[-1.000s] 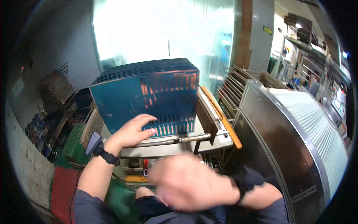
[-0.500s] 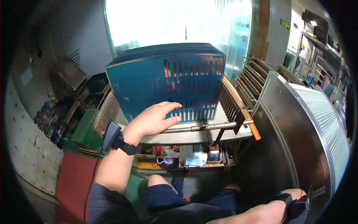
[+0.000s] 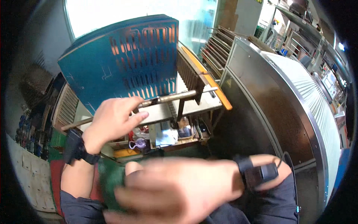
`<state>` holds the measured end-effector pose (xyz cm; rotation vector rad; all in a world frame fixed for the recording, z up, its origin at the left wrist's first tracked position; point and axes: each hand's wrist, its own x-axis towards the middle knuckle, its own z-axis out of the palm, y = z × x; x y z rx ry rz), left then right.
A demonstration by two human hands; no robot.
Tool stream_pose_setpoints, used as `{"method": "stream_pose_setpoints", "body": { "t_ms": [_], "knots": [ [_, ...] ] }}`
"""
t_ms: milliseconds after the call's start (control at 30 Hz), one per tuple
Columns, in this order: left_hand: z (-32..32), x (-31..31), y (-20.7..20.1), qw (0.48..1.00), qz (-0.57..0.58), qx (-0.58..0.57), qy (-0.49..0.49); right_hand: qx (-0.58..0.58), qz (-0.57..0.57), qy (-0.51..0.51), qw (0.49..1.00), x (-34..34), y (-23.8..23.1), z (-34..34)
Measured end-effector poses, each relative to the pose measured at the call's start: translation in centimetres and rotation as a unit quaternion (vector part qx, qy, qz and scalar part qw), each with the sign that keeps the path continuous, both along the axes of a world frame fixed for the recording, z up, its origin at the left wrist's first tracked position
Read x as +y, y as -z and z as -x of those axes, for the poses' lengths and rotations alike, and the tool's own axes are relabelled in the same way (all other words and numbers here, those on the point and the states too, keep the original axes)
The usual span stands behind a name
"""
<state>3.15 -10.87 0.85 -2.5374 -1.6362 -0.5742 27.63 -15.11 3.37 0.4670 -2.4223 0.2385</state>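
My left hand (image 3: 115,119) is at the metal rod (image 3: 171,98) across the front of the rack, covering part of it. Its thumb and index finger are apart, and I see nothing held between them. Just beyond the hand stands a stack of flat blue panels (image 3: 93,71) on edge, the front one patterned with copper-coloured strips and lines. My right hand (image 3: 164,186) is low in front of me, crossing toward the left. Motion smears its fingers, so whether they hold anything does not show. Both wrists wear dark straps with small devices.
Slotted rack sides (image 3: 190,69) flank the panels, with an orange bar (image 3: 216,91) at the right. Beneath, a shelf carries a purple cup (image 3: 140,143) and small items. A metal-framed machine (image 3: 261,100) stands close on the right; a red board (image 3: 56,175) lies at lower left.
My right hand has swung from the lower right to the middle front. My left hand has gone from before the panel's face to the rod. The view has turned right.
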Motion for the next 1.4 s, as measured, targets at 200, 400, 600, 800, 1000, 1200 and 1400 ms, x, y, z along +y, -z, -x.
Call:
{"method": "stream_pose_setpoints", "body": {
  "t_ms": [200, 400, 600, 800, 1000, 1200, 1400],
  "knots": [
    [-1.2, 0.5, 0.2, 0.996, 0.039, 0.036, -0.070, -0.005, 0.082, 0.362, 0.929, 11.2, 3.0, 3.3],
    [-0.8, 1.1, 0.6, 0.994, 0.002, -0.003, -0.108, -0.007, 0.116, 0.352, 0.929, 12.9, 4.1, 4.9],
    [-0.5, 1.2, 1.2, 0.997, -0.008, -0.023, -0.079, 0.034, 0.055, 0.429, 0.901, 13.1, 5.5, 4.8],
    [0.1, 1.3, 1.2, 0.995, 0.009, -0.014, -0.103, -0.044, 0.066, 0.459, 0.885, 12.8, 5.0, 6.0],
    [0.4, 1.6, 1.4, 0.998, 0.014, -0.012, -0.054, 0.049, 0.057, 0.433, 0.898, 13.3, 6.7, 6.2],
    [0.5, 1.0, 1.6, 0.995, 0.024, 0.002, -0.092, 0.037, 0.064, 0.423, 0.903, 12.7, 6.7, 6.2],
    [0.6, 0.4, 1.7, 0.996, 0.009, 0.011, -0.089, -0.074, 0.140, 0.320, 0.934, 13.3, 4.6, 4.3]
  ]
}}
